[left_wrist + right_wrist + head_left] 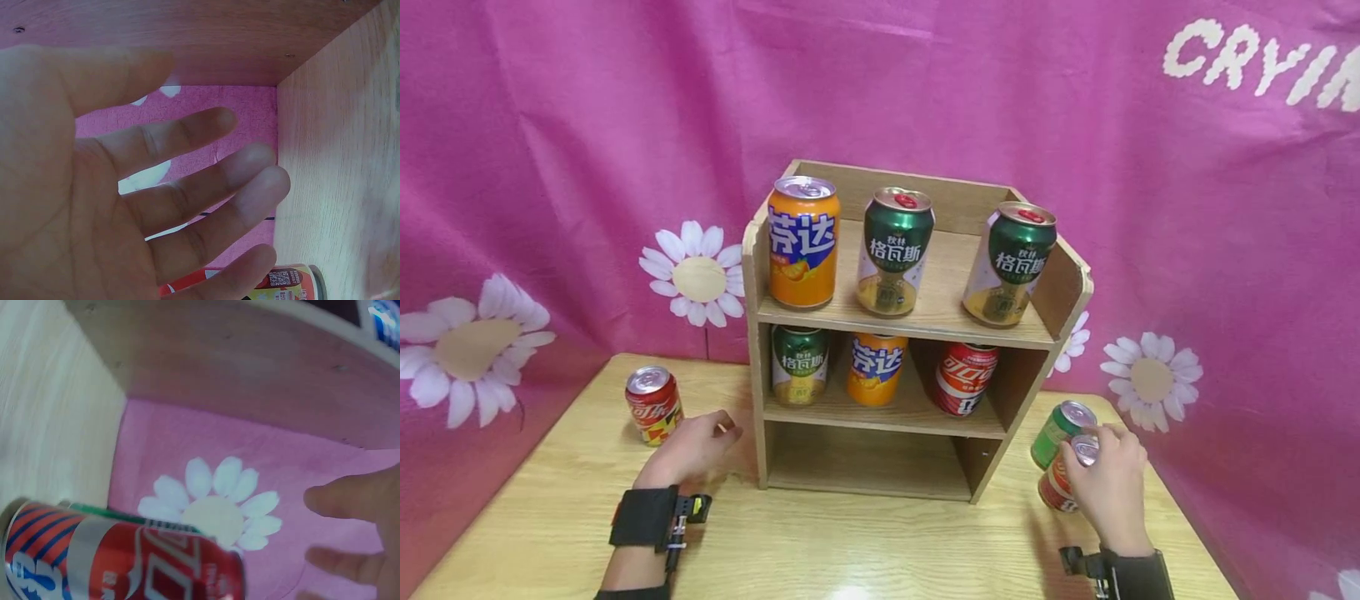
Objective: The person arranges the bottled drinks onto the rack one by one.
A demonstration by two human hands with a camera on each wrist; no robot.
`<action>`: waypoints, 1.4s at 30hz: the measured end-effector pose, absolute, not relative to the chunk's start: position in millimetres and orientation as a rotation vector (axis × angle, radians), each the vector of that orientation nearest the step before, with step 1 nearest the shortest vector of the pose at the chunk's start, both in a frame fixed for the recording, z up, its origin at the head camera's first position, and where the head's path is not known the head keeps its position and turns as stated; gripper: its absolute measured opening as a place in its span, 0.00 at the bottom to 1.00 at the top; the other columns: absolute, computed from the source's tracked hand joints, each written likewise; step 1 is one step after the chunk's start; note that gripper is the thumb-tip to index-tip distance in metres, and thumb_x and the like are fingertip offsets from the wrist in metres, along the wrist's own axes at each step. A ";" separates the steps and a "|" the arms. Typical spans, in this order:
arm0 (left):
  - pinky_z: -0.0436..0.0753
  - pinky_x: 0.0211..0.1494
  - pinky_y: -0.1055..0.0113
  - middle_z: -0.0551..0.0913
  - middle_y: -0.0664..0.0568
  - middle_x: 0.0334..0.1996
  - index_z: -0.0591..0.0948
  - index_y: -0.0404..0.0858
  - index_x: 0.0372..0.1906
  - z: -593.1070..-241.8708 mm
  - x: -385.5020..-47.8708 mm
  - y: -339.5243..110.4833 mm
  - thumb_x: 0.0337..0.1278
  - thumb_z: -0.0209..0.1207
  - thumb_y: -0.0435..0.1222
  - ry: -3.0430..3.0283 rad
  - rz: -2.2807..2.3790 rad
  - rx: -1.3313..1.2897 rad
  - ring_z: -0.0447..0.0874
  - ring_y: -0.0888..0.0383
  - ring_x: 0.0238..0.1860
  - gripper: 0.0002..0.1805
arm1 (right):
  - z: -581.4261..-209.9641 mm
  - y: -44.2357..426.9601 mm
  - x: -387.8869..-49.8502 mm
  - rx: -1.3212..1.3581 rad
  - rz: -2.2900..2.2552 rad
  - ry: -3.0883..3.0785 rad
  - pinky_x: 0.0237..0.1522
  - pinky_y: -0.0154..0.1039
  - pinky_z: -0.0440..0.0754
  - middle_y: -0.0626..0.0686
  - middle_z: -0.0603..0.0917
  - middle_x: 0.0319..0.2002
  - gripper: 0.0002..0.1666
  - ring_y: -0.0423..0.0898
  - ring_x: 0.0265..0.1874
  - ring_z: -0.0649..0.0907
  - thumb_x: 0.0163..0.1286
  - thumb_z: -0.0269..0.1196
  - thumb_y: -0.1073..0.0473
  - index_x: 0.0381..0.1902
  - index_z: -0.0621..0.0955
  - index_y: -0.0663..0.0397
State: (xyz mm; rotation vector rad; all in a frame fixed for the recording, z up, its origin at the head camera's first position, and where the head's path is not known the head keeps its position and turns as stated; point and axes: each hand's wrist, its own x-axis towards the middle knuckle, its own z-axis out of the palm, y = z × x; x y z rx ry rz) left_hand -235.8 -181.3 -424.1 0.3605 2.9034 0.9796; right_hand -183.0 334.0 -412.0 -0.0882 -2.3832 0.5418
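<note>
A red can (1057,492) stands upright on the tabletop (835,546) beside a person's right hand (1108,479), whose thumb and fingers are parted and hold nothing; the spread appears sized to a can's girth, with a gap visible from the wrist. Just beyond the red can stands a green can (1051,437). Left of that hand, six cans (805,242) stand in a wooden shelf (872,462), labels outward, presumably for display. Farther left, the left hand (696,446), fingers relaxed and empty, hovers near a second red can (653,408).

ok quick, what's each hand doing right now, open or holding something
Left hand: open, holding nothing.
Right hand: open, near the red cylindrical metal can, not holding it.
</note>
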 end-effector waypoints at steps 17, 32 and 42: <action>0.78 0.40 0.52 0.83 0.41 0.37 0.78 0.30 0.45 -424.9 -236.2 -183.5 0.64 0.53 0.39 2.904 1.009 0.364 0.81 0.48 0.38 0.15 | -427.9 336.3 -201.8 -0.614 0.566 -2.710 0.35 0.66 0.72 0.75 0.64 0.44 0.45 0.73 0.45 0.68 0.58 0.64 0.46 0.55 0.61 0.79; 0.78 0.39 0.51 0.83 0.40 0.37 0.78 0.30 0.44 -424.4 -237.7 -184.7 0.64 0.52 0.39 2.912 0.990 0.349 0.81 0.46 0.38 0.15 | -439.5 342.2 -211.9 -0.678 0.566 -2.660 0.31 0.67 0.72 0.75 0.65 0.39 0.45 0.77 0.38 0.73 0.53 0.69 0.47 0.50 0.62 0.78; 0.78 0.39 0.51 0.83 0.39 0.38 0.78 0.29 0.45 -423.4 -236.6 -184.1 0.65 0.52 0.39 2.903 0.985 0.338 0.82 0.46 0.37 0.16 | -437.3 345.1 -211.3 -0.638 0.547 -2.699 0.31 0.67 0.73 0.75 0.67 0.38 0.44 0.76 0.38 0.74 0.52 0.69 0.48 0.50 0.62 0.78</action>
